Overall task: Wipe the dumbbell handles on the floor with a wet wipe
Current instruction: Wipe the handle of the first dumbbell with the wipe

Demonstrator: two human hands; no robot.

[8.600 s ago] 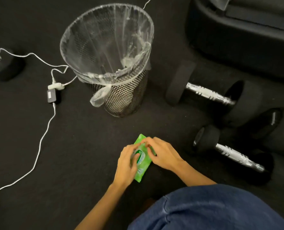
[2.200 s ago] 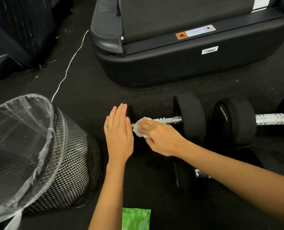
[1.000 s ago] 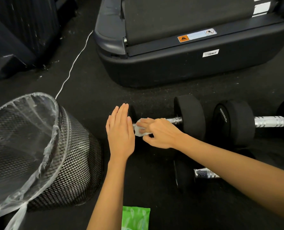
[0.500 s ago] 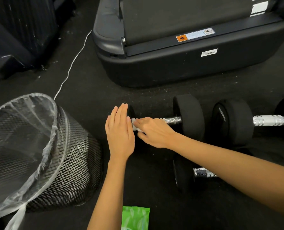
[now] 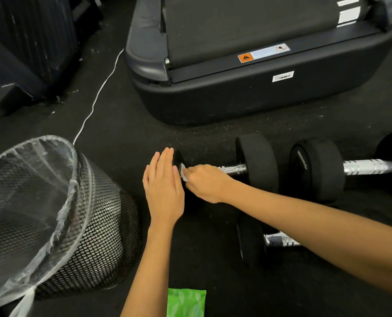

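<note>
A black dumbbell lies on the floor with its chrome handle (image 5: 232, 169) running left to right. My right hand (image 5: 205, 183) is closed around the handle's left end, pinching a white wet wipe (image 5: 184, 173) against it. My left hand (image 5: 164, 187) rests flat, fingers straight, against the dumbbell's left weight, which it mostly hides. A second dumbbell (image 5: 371, 166) lies to the right, in line with the first. A third dumbbell (image 5: 279, 240) sits nearer me, partly under my right forearm.
A black mesh waste bin (image 5: 53, 216) with a clear liner stands at the left. A green wet wipe pack (image 5: 185, 303) lies at the bottom edge. A treadmill base (image 5: 236, 88) fills the far side, with a white cable (image 5: 94, 101) on the floor.
My right hand has slid the wipe leftward along the handle to its left end, baring more chrome on the right. My left hand has stayed in place.
</note>
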